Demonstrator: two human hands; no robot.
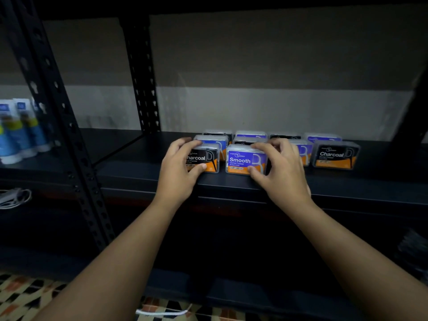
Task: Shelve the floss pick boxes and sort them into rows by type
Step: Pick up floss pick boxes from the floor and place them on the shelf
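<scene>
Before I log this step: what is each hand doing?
Left hand: grips the Charcoal box.
Right hand: grips the Smooth box.

left hand [179, 167]: fingers curled, gripping | right hand [281, 169]: fingers curled, gripping | forearms extended forward

Stockroom or shop back room, most likely; light is dim, so hard to be sure. Black metal rack, slotted uprights [58, 117] with keyhole punchings, dark shelf [143, 167] boards. Identical retail packs set out in rows: clear floss pick boxes [278, 149] labelled "Charcoal" and "Smooth". Neighbouring bay to the left holds repeated blue-and-white tubes [20, 128], standing upright side by side. Bare two-tone wall [266, 89] behind the rack. Patterned floor [25, 295] below.
</scene>
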